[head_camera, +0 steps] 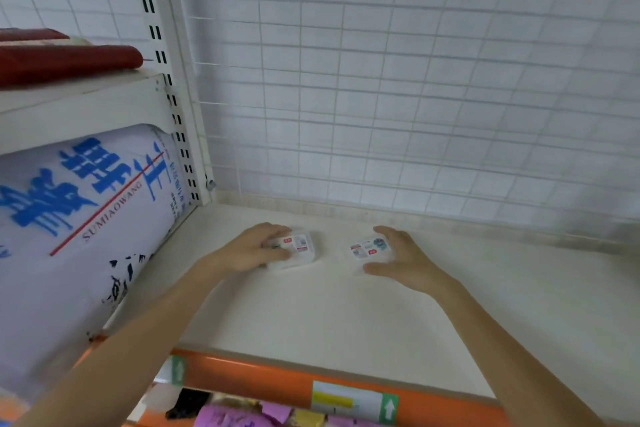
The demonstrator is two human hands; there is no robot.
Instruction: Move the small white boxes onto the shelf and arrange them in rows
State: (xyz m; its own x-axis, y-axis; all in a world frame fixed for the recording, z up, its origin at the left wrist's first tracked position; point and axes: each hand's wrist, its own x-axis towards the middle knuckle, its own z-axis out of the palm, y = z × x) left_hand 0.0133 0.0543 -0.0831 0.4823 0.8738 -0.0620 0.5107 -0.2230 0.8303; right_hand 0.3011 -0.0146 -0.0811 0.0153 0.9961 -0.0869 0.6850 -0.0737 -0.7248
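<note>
1. Small white boxes: two were visible, both on the shelf (346,308) toward its back. Left box (297,248) sat under the left hand (258,248); right box (369,248) lay beside the right hand (403,260).
2. Left hand: fingers curled over the left box, gripping it from the left side and top.
3. Right hand: fingers and thumb bent around the right box's right side; contact appeared light, so whether it pinched or was letting go couldn't be told.
4. Progress (judged): early stage. Two boxes sat approx. level with each other w/ a gap between, i.e. the start of one row; rest of shelf surface bare. No supply of further boxes in view, so qty left unknown.
5. Box labels: red and blue-grey printed patches; text too small to read.
6. Large white sack (79,218), left bay: blue characters plus "SUMIAOWANG" along a red line.
7. Orange shelf edge (277,381): tags w/ white up-arrows on green; one yellow-striped tag (343,400), unreadable.
</note>
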